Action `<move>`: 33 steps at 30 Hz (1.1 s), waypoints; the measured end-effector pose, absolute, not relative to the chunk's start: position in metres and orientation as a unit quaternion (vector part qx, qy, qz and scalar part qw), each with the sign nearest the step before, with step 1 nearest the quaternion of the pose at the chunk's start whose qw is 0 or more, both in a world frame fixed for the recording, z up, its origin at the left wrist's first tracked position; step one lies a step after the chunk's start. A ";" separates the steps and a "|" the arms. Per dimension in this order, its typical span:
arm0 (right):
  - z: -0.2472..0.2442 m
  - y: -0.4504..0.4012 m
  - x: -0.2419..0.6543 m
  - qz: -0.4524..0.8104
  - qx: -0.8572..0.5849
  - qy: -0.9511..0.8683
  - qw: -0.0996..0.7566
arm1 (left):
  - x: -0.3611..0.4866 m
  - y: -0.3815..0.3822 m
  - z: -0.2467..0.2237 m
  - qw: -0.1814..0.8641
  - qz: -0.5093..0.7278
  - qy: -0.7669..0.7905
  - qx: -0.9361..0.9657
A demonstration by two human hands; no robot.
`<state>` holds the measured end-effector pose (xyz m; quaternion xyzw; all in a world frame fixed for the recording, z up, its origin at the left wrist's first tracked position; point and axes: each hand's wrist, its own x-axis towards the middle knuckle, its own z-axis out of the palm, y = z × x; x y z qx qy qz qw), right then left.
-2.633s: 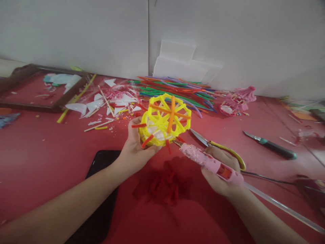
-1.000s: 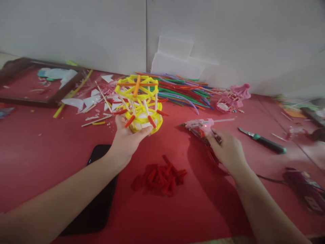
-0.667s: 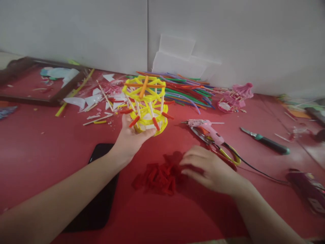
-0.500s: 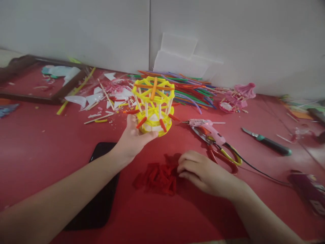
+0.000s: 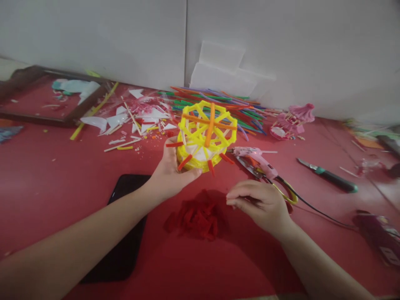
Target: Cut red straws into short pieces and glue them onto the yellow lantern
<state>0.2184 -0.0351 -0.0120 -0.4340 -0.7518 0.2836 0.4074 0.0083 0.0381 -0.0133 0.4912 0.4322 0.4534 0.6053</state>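
Note:
My left hand (image 5: pixel 173 171) is wrapped round the base of a yellow round frame (image 5: pixel 200 160), held above the table with its top tilted toward me. Orange strips cross on its top, and several short red pieces stick out round its lower rim. Pale sticks join the two yellow levels. Just right of a small pile of red pieces (image 5: pixel 200 218), my right hand (image 5: pixel 259 204) has its thumb and fingertips pinched together. Whatever may be between those fingertips is too small to make out.
A pink glue gun (image 5: pixel 256 158) lies over scissors at the right, near a green-and-black knife (image 5: pixel 336 179). A black phone (image 5: pixel 120 246) lies under my left forearm. Behind are coloured strips (image 5: pixel 250 112), scraps, a pink model (image 5: pixel 293 121) and a brown frame (image 5: pixel 70 116).
The yellow frame has moved a little right and tilted, showing more of its top. My right hand has drawn back rightward from the red pile, its fingertips now pinched together.

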 end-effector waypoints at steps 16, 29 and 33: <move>0.012 -0.021 0.207 0.293 -0.439 -0.657 0.539 | 0.005 0.038 -0.013 0.656 0.464 0.415 0.427; -0.007 -0.028 0.203 -0.106 -0.391 -0.761 0.507 | 0.009 0.038 -0.018 0.675 0.422 0.404 0.450; -0.003 -0.030 0.203 -0.169 -0.407 -0.761 0.476 | 0.009 0.035 -0.014 0.698 0.399 0.374 0.462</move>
